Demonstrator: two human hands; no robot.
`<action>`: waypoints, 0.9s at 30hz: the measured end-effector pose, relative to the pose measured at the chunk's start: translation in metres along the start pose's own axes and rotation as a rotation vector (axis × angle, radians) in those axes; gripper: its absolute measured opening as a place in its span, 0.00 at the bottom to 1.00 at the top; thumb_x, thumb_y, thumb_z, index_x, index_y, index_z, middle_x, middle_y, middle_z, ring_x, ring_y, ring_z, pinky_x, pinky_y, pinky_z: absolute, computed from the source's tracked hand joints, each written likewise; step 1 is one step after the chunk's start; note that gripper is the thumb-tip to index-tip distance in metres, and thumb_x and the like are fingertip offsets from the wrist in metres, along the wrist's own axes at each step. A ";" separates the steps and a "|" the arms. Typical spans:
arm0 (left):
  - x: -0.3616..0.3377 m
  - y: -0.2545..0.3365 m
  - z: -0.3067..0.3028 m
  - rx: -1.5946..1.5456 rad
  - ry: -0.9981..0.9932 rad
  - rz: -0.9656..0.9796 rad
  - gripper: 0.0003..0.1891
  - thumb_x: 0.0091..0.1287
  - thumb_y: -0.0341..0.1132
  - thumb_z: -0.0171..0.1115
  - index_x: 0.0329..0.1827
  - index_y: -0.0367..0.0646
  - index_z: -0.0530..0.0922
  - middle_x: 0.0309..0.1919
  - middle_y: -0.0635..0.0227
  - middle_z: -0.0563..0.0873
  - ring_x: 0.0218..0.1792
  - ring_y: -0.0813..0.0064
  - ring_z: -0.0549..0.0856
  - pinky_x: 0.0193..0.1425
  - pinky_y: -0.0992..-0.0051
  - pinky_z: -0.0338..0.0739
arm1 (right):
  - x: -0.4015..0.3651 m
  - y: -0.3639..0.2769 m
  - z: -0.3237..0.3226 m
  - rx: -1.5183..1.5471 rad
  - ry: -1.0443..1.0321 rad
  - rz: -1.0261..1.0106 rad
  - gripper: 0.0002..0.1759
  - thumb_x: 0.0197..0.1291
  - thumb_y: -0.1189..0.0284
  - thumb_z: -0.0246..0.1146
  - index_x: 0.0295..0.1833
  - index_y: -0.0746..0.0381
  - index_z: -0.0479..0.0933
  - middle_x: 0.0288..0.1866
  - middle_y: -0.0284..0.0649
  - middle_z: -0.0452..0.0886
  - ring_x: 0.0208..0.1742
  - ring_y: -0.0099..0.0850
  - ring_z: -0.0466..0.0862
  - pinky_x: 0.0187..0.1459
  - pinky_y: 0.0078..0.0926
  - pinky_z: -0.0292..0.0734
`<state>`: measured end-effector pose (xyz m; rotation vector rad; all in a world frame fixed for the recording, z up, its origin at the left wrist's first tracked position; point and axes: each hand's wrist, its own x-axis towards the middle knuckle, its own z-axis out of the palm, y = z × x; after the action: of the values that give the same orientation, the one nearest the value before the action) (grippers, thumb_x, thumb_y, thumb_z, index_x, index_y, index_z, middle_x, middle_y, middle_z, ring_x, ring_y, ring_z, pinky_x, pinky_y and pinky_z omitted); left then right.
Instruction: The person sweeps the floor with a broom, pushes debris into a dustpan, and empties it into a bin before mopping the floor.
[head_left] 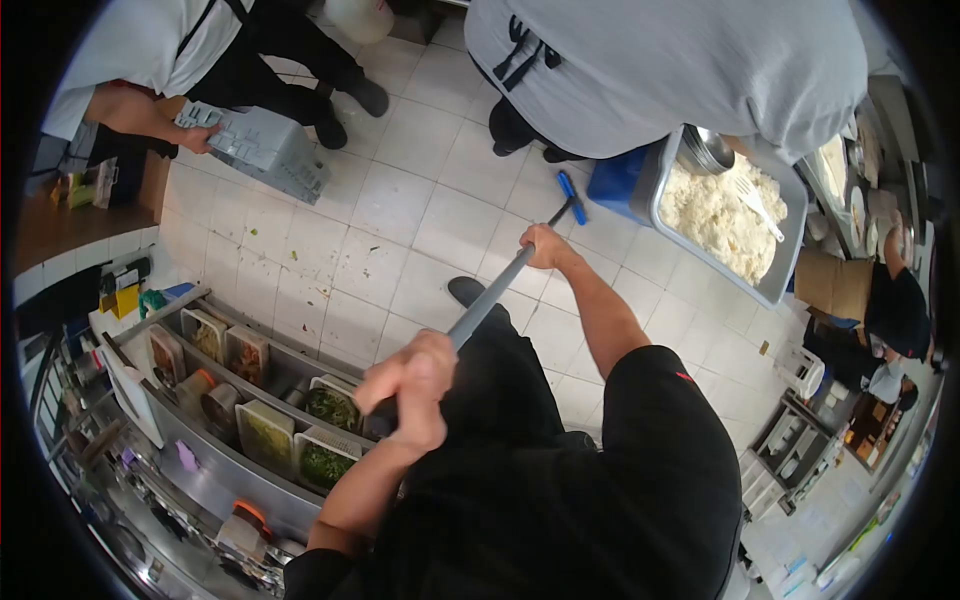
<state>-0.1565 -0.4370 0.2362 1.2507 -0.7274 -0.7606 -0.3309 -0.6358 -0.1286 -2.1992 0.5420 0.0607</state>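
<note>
A broom with a long grey handle slants across the view, its narrow blue head down on the tiled floor. Slightly blurred, my left hand is closed round the dark upper end of the handle, close in front of me. Further down the handle, my right hand has its fingers wrapped round it, with that arm stretched forward. Small food scraps lie scattered over the tiles left of the broom. My dark shoe shows beneath the handle.
On my left runs a counter with tubs of chopped greens. A grey bin of rice stands front right, beside a person in a grey shirt. Another person's hand holds a grey crate. A further person is at far right.
</note>
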 end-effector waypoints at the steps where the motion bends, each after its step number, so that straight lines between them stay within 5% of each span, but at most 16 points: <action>1: -0.005 0.008 0.001 0.117 -0.053 -0.104 0.17 0.74 0.28 0.48 0.22 0.41 0.64 0.18 0.66 0.70 0.19 0.71 0.70 0.27 0.68 0.69 | 0.002 0.001 0.005 -0.002 -0.036 0.081 0.15 0.43 0.63 0.67 0.21 0.65 0.77 0.27 0.55 0.80 0.35 0.55 0.82 0.38 0.50 0.77; 3: 0.000 0.016 -0.016 0.082 -0.029 0.175 0.17 0.73 0.28 0.49 0.22 0.41 0.64 0.17 0.66 0.71 0.18 0.69 0.70 0.27 0.66 0.70 | 0.030 -0.021 0.048 0.050 0.141 0.035 0.16 0.46 0.63 0.68 0.21 0.65 0.78 0.27 0.56 0.80 0.34 0.55 0.82 0.38 0.49 0.77; 4: 0.001 0.042 -0.017 0.071 -0.001 0.124 0.17 0.72 0.28 0.51 0.21 0.41 0.64 0.16 0.65 0.71 0.17 0.67 0.70 0.28 0.63 0.72 | 0.039 -0.040 0.054 0.095 0.243 -0.038 0.16 0.47 0.62 0.67 0.22 0.65 0.78 0.29 0.56 0.81 0.35 0.56 0.81 0.39 0.50 0.77; 5: 0.001 0.065 -0.018 0.119 -0.065 0.109 0.17 0.72 0.29 0.52 0.20 0.41 0.64 0.16 0.65 0.72 0.17 0.67 0.70 0.29 0.62 0.73 | 0.046 -0.073 0.036 0.182 0.250 -0.173 0.16 0.48 0.62 0.68 0.23 0.65 0.78 0.30 0.56 0.81 0.35 0.56 0.81 0.39 0.51 0.77; 6: -0.005 0.079 -0.013 0.049 -0.039 0.151 0.16 0.72 0.29 0.52 0.22 0.41 0.66 0.17 0.65 0.73 0.18 0.67 0.71 0.29 0.63 0.73 | 0.048 -0.084 0.034 0.247 0.089 -0.101 0.15 0.48 0.63 0.68 0.22 0.64 0.78 0.29 0.55 0.80 0.35 0.55 0.81 0.40 0.50 0.77; 8: -0.004 0.083 -0.025 -0.017 -0.011 0.207 0.15 0.72 0.30 0.52 0.23 0.40 0.69 0.18 0.65 0.74 0.18 0.66 0.72 0.30 0.65 0.73 | 0.030 -0.091 0.021 0.168 0.106 -0.117 0.15 0.47 0.63 0.68 0.21 0.64 0.77 0.28 0.55 0.80 0.34 0.55 0.81 0.39 0.50 0.77; 10: -0.005 0.060 -0.071 0.104 -0.431 -0.026 0.20 0.77 0.41 0.56 0.24 0.46 0.68 0.23 0.73 0.75 0.27 0.73 0.74 0.33 0.68 0.67 | 0.002 -0.070 0.009 0.051 0.081 -0.053 0.15 0.46 0.64 0.68 0.20 0.64 0.76 0.25 0.55 0.78 0.33 0.55 0.81 0.38 0.50 0.77; 11: -0.008 0.043 -0.062 0.107 -0.419 -0.037 0.20 0.77 0.41 0.56 0.24 0.46 0.68 0.23 0.73 0.75 0.27 0.73 0.74 0.33 0.68 0.67 | -0.018 -0.048 0.007 0.008 0.042 0.022 0.16 0.46 0.64 0.68 0.20 0.65 0.76 0.25 0.54 0.78 0.33 0.55 0.81 0.38 0.50 0.77; 13: -0.009 0.010 -0.028 0.087 -0.101 -0.251 0.09 0.70 0.25 0.53 0.29 0.38 0.75 0.21 0.67 0.77 0.20 0.67 0.74 0.31 0.72 0.73 | -0.043 -0.008 0.014 0.018 0.081 0.191 0.16 0.45 0.63 0.68 0.19 0.65 0.75 0.24 0.54 0.77 0.33 0.55 0.81 0.38 0.50 0.77; 15: 0.000 0.032 -0.019 0.322 -0.166 -0.252 0.12 0.70 0.23 0.51 0.25 0.38 0.72 0.22 0.66 0.76 0.21 0.67 0.74 0.32 0.68 0.75 | -0.022 -0.020 0.041 0.047 0.111 0.180 0.16 0.45 0.63 0.68 0.19 0.65 0.75 0.24 0.55 0.78 0.33 0.55 0.81 0.38 0.50 0.77; 16: -0.008 0.012 -0.022 -0.048 0.029 0.077 0.15 0.70 0.24 0.51 0.21 0.37 0.68 0.21 0.64 0.76 0.21 0.66 0.74 0.33 0.64 0.76 | -0.004 -0.032 0.058 0.078 0.150 0.174 0.16 0.45 0.63 0.68 0.19 0.65 0.75 0.25 0.55 0.78 0.34 0.56 0.80 0.38 0.51 0.77; 17: 0.003 0.031 -0.040 0.085 -0.037 0.084 0.13 0.70 0.25 0.52 0.24 0.37 0.68 0.19 0.62 0.75 0.20 0.67 0.73 0.32 0.63 0.77 | 0.020 -0.051 0.077 0.124 0.369 0.042 0.16 0.45 0.63 0.68 0.19 0.65 0.75 0.25 0.56 0.78 0.33 0.57 0.80 0.36 0.51 0.76; 21: 0.005 0.100 -0.041 0.180 -0.029 0.053 0.18 0.74 0.32 0.54 0.23 0.40 0.61 0.16 0.64 0.73 0.18 0.66 0.73 0.32 0.62 0.75 | 0.081 -0.110 0.055 0.288 0.213 -0.082 0.15 0.46 0.64 0.69 0.22 0.64 0.76 0.28 0.54 0.80 0.37 0.56 0.80 0.37 0.49 0.75; 25: -0.007 0.092 -0.053 -0.056 0.123 0.041 0.21 0.76 0.34 0.54 0.22 0.43 0.57 0.22 0.64 0.76 0.22 0.67 0.73 0.33 0.67 0.72 | 0.047 -0.102 0.044 0.172 0.222 -0.166 0.16 0.47 0.62 0.70 0.22 0.64 0.77 0.28 0.55 0.80 0.36 0.58 0.80 0.36 0.50 0.75; 27: -0.008 0.081 -0.058 -0.164 0.098 -0.051 0.20 0.75 0.31 0.55 0.22 0.44 0.61 0.24 0.65 0.77 0.24 0.68 0.74 0.35 0.68 0.72 | 0.028 -0.085 0.035 0.053 -0.015 0.025 0.17 0.47 0.61 0.70 0.21 0.64 0.77 0.26 0.54 0.79 0.36 0.57 0.80 0.38 0.51 0.75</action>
<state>-0.1050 -0.3870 0.3053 1.1529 -0.5441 -0.7794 -0.2662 -0.5733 -0.0953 -2.1388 0.5570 0.0759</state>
